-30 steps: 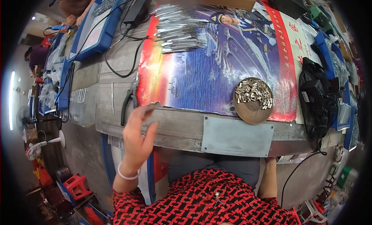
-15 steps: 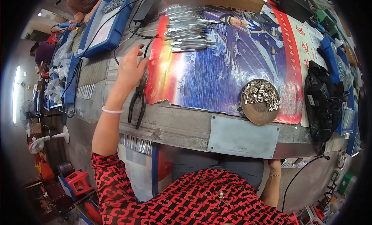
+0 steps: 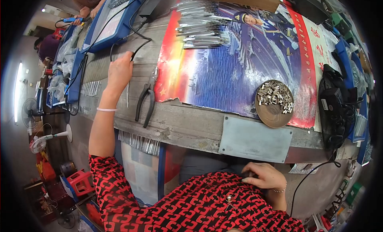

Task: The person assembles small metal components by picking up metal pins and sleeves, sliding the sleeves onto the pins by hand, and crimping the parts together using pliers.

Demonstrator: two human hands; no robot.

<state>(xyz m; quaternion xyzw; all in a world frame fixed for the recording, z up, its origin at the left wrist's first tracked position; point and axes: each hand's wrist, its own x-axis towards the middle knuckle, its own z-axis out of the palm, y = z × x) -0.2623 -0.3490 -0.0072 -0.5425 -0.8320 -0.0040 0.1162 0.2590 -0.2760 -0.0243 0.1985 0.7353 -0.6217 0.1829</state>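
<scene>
My left hand (image 3: 119, 72) is closed, palm down, over the grey bench beside a looped black cord (image 3: 144, 37); what its fingers hold is hidden. A thin silver rod (image 3: 127, 96) shows just below it; whether it is held or lying there I cannot tell. Black-handled pliers (image 3: 145, 106) lie to the right of that hand. My right hand (image 3: 265, 176) is over my lap below the bench edge, fingers loosely bent and apart from the thumb, nothing visible in it. A brown round dish (image 3: 275, 118) holds many small silver metal cylinders (image 3: 276, 95).
A colourful poster sheet (image 3: 215, 84) covers the bench, with a pile of thin metal pieces (image 3: 203, 28) on it. A blue tray (image 3: 87, 42) stands at the far left, a black bag (image 3: 337, 108) at the right. A grey metal plate (image 3: 255, 138) is fixed at the front edge.
My left hand has moved left and nearer me, away from the pliers, and its fingers have closed. My right hand has come up from under the bench edge and moved left over my lap.
</scene>
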